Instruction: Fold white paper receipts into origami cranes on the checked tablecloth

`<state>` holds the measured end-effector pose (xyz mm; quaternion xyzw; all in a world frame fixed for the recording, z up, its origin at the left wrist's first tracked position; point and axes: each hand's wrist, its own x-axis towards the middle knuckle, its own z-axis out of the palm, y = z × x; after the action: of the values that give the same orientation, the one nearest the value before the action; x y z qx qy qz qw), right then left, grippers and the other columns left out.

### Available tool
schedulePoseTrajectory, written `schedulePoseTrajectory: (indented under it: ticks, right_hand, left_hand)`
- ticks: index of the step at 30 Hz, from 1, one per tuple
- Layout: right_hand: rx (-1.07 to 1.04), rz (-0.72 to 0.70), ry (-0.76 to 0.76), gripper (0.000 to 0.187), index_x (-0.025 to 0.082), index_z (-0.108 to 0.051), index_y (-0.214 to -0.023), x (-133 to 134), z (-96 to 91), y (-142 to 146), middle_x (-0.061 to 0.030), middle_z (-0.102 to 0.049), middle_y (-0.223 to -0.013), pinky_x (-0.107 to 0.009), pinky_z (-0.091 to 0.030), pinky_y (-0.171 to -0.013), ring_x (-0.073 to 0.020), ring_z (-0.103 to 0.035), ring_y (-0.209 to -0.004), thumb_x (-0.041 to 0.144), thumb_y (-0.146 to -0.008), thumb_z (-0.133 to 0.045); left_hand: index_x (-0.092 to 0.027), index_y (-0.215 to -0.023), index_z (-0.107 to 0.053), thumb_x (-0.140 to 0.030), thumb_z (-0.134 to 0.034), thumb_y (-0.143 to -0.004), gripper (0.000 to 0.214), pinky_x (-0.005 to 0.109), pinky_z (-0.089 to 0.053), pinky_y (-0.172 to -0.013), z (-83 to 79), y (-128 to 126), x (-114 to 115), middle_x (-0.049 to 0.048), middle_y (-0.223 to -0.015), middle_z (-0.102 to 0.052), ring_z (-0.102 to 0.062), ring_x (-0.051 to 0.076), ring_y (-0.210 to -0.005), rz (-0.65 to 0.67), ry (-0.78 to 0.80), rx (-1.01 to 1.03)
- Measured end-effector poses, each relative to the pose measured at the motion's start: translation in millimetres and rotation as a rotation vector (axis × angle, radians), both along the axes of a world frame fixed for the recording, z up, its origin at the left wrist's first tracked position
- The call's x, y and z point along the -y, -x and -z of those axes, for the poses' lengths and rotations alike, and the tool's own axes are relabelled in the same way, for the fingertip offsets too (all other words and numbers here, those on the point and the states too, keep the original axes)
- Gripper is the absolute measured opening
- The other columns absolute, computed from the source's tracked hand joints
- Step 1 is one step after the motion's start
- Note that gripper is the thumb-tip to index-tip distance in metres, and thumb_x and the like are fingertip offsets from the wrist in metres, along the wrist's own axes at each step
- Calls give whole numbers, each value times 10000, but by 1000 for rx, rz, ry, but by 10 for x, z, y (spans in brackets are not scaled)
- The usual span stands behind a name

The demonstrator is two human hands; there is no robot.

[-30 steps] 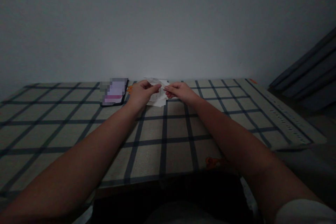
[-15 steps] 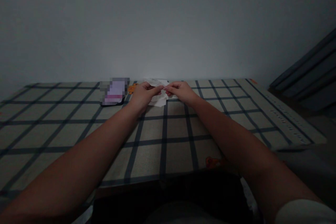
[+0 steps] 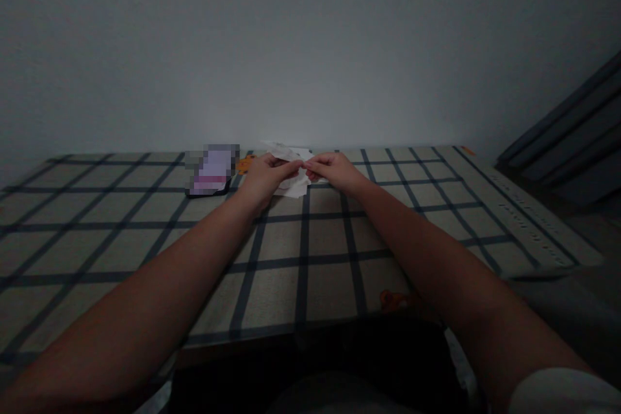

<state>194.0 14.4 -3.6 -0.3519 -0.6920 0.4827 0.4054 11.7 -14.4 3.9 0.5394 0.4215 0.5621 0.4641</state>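
A thin white sheet of paper (image 3: 294, 191), crumpled and uneven at its edges, is at the far side of the table between my hands. My left hand (image 3: 268, 176) pinches it from the left, thumb stretched toward the middle. From the right, my right hand (image 3: 332, 170) pinches the paper with thumb and forefinger, its other fingers curled. The fingertips of both hands meet or nearly meet near the paper's right side. My left hand covers part of the sheet.
A phone (image 3: 209, 171) with a lit, pixelated screen lies left of my hands. The checked tablecloth (image 3: 276, 284) covers the table, which stands against a grey wall (image 3: 310, 45). Dark slanted panels (image 3: 572, 142) stand at the right.
The paper's far part has lifted and tilted slightly upward between my hands. Both hands stay in nearly the same place, still pinching.
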Motion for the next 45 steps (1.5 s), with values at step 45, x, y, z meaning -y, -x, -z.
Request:
schedulePoseTrajectory:
  ticks: [45]
  right_hand:
    - [-36, -62, -7, 152, 175, -628, -807, 62, -33, 50, 5, -608, -727, -247, -485, -690, -105, -571, -687, 319, -858, -634]
  left_hand:
    - [-153, -681, -689, -467, -840, -619, 353, 257, -473, -574, 14, 52, -31, 41, -654, -676, -589, 129, -560, -25, 37, -31]
